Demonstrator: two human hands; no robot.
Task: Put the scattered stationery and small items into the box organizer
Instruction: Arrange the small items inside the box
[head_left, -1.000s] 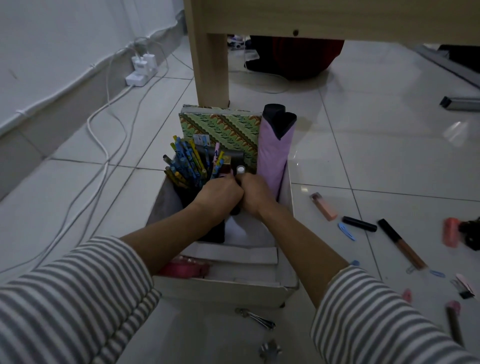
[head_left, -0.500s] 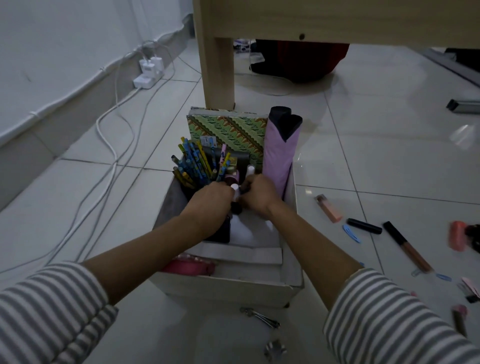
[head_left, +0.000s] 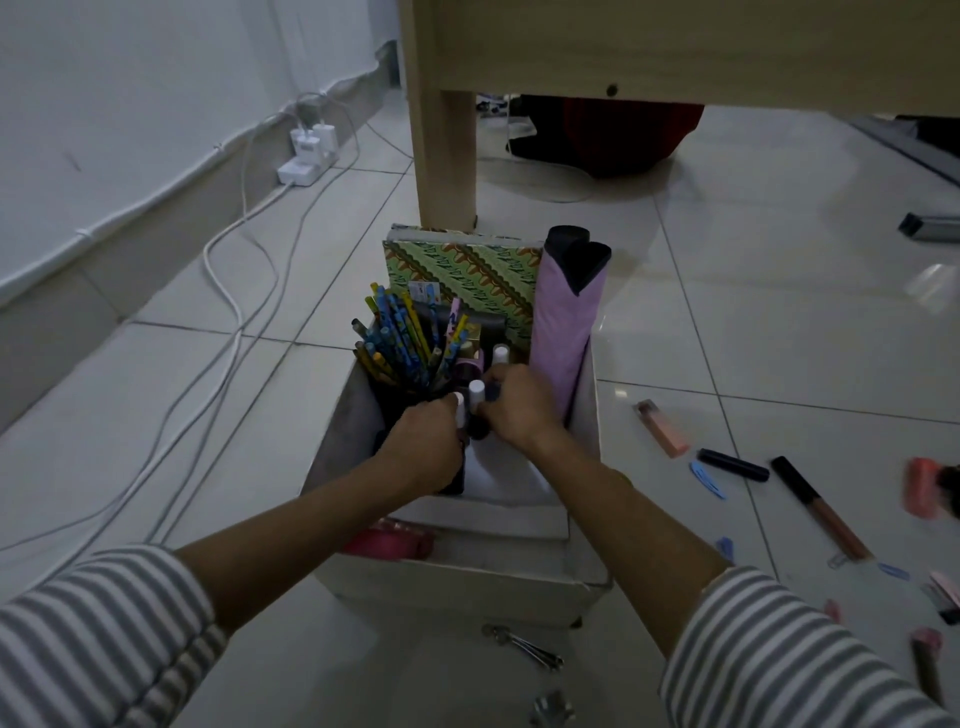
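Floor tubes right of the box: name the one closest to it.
The peach-pink tube, beside the box organizer; the black pen and the long black-capped tube lie farther right.

Floor: pale glossy tiles with thin dark joints, catching light at the far right.
Wall: white, on the left, with a grey skirting strip along its foot.
Power strip: white, far left by the skirting, with white chargers plugged into it.
Cables: white, trailing from the strip across the left tiles toward the near side.
Wooden leg: pale, upright, under a wide wooden rail.
Dark bundle: black and red, beneath the rail.
Metal bar: far right, lying flat.
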